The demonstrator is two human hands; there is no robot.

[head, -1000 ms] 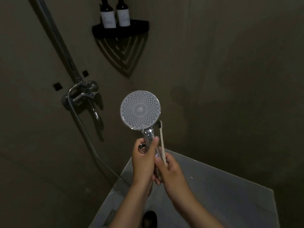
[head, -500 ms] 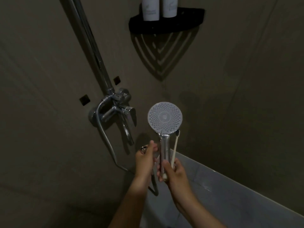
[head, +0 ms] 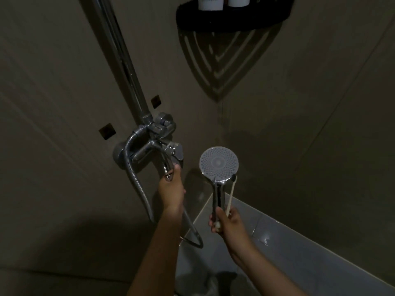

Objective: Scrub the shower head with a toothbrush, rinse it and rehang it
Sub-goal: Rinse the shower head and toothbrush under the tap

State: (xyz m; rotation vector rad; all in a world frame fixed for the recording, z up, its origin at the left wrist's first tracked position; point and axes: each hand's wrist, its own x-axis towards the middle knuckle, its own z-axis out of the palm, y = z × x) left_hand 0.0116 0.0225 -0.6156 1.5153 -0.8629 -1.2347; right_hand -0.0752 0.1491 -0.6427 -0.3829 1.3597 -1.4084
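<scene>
Shower head point(head: 219, 162) stands upright in the right hand point(head: 226, 221), gripped by its handle along with the toothbrush point(head: 232, 193), just right of the mixer point(head: 158, 137). Left hand point(head: 172, 189) is curled round the faucet lever point(head: 165, 166).

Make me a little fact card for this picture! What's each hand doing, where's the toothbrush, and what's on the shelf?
Left hand: holds the tap lever
Right hand: grips the shower head handle and the toothbrush together
Shower head: upright, nozzle face toward the camera
Toothbrush: beside the handle, bristles up
Hose: hangs down in a loop
Shelf: black, in the corner, two bottles on it
Water: none seen running
</scene>
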